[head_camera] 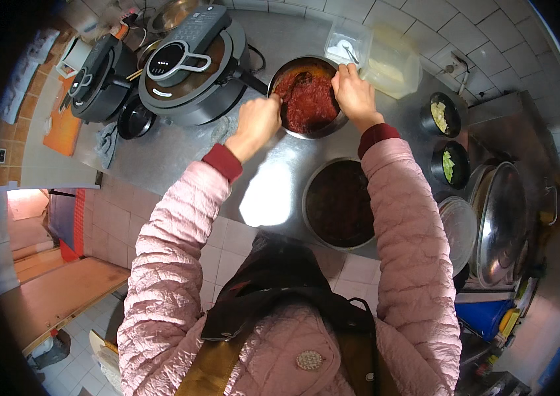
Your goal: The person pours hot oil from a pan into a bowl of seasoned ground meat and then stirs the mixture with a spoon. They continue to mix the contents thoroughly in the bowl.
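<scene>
Both hands grip the rim of a round metal bowl (327, 129) on opposite sides. My left hand (258, 119) has the left rim, and my right hand (356, 95) has the upper right rim. Thick red sauce (308, 105) coats the inside, with a darker patch near its top. Closer to my body, a wide round pot (342, 208) with dark contents stands by the counter's front edge, partly covered by my right sleeve. Past the bowl are a clear plastic container (335, 42) holding something white and a larger translucent tub (398, 69).
A large lidded electric cooker (196, 81) and a smaller one (103, 81) occupy the left. Two black bowls with chopped pale food (439, 117) and green food (448, 166) stand right. Large metal lids (502, 222) lean at the right. A grey cloth (106, 143) hangs at the counter's left edge.
</scene>
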Motion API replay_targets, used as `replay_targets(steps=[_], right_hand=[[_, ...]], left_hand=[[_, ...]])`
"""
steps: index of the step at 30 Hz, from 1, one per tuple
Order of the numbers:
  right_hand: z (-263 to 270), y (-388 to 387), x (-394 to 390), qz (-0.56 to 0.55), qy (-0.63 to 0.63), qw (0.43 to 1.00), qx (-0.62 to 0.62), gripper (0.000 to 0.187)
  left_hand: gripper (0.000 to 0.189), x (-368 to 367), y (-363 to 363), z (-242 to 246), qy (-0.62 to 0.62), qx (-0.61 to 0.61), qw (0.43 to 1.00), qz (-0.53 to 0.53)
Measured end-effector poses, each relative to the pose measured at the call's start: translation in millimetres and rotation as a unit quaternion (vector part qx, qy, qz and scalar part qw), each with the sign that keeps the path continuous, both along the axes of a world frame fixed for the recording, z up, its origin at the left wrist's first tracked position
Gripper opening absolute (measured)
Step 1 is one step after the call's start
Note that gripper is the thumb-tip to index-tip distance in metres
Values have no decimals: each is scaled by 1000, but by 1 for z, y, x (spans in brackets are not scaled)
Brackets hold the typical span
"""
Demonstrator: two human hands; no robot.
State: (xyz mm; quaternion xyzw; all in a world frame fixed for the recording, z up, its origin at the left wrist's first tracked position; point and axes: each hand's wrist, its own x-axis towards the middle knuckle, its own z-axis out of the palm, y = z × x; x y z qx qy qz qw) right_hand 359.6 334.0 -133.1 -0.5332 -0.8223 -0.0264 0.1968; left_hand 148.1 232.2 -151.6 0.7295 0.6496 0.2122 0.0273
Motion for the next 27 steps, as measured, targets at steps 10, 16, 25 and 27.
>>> replay_targets(steps=[10, 16, 25, 27], right_hand=[[-2, -1, 0, -2, -1, 1000, 14, 28], [0, -1, -1, -5, -3, 1000, 4, 29], [-4, 2, 0, -11, 2, 1000, -19, 28], [-5, 2, 0, -14, 0, 1000, -20, 29]], left_hand=[[27, -1, -18, 4, -317, -225, 921, 9], [23, -23, -10, 26, -168, -91, 982, 11], [19, -68, 5, 68, -86, -243, 965, -41], [21, -75, 20, 61, -65, -191, 979, -13]])
